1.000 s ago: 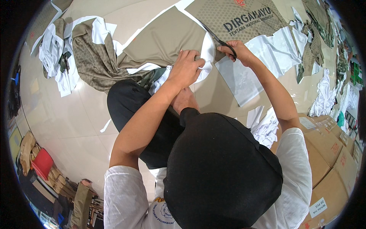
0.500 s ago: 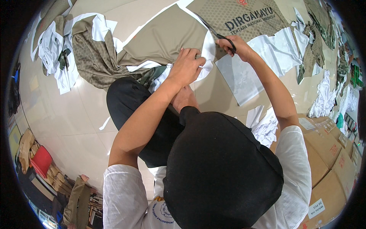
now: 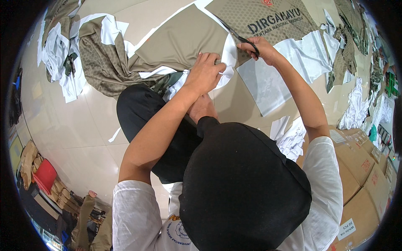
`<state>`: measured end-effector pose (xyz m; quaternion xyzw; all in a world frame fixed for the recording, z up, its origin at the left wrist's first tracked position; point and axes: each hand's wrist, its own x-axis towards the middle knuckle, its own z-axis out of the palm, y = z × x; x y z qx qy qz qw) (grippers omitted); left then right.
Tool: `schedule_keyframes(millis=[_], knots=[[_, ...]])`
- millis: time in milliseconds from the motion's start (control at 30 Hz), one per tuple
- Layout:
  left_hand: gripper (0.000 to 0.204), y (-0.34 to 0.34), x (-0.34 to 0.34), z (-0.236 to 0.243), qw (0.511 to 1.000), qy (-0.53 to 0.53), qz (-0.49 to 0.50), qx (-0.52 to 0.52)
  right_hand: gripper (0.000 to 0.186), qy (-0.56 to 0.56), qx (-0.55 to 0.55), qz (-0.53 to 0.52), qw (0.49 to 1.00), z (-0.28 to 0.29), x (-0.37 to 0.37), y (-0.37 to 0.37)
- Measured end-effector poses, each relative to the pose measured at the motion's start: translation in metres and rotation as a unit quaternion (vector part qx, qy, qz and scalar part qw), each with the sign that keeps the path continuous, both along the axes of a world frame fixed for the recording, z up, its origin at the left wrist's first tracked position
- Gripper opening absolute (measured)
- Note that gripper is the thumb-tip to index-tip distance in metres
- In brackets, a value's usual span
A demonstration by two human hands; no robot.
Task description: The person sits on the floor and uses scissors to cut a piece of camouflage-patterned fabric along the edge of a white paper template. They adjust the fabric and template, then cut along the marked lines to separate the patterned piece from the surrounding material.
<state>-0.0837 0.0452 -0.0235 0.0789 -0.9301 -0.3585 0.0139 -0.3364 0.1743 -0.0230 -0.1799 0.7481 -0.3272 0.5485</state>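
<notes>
Having one plain brown panel [image 3: 180, 42] lying on the floor [image 3: 83, 134], pressing its near right corner with the left grip [image 3: 205, 72], perhaps also pinching one white margin [image 3: 230, 50], though hiding too much there to tell. Holding one pair of scissors [image 3: 243, 39] in the closed right grip [image 3: 263, 50], lining the scissors up along that margin, beside one patterned panel [image 3: 268, 13] and, farther right, one white sheet [image 3: 301, 54]. Best tensioning the plain brown panel flat, leaving the left grip clear and guiding evenly.
</notes>
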Motion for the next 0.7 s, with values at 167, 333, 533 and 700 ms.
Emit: schedule_keyframes(millis=[167,333,533,700], knots=[[0.02,-0.0002,0.0,0.0,1.0,-0.002,-0.001,0.0,0.038,0.001,-0.001,-0.005,1.0,0.0014,0.0008,-0.0001],[0.02,0.0003,0.0003,0.0004,1.0,0.0,-0.001,-0.003,0.038,-0.004,-0.002,0.007,1.0,-0.002,-0.0022,0.0005],[0.02,-0.0001,0.0008,0.0002,1.0,-0.001,-0.001,-0.001,0.038,-0.011,-0.009,0.011,1.0,0.0036,-0.0019,-0.0019],[0.02,0.0001,0.0004,0.0024,1.0,-0.003,0.0,0.004,0.039,-0.008,-0.004,0.004,1.0,0.0038,-0.0018,-0.003]])
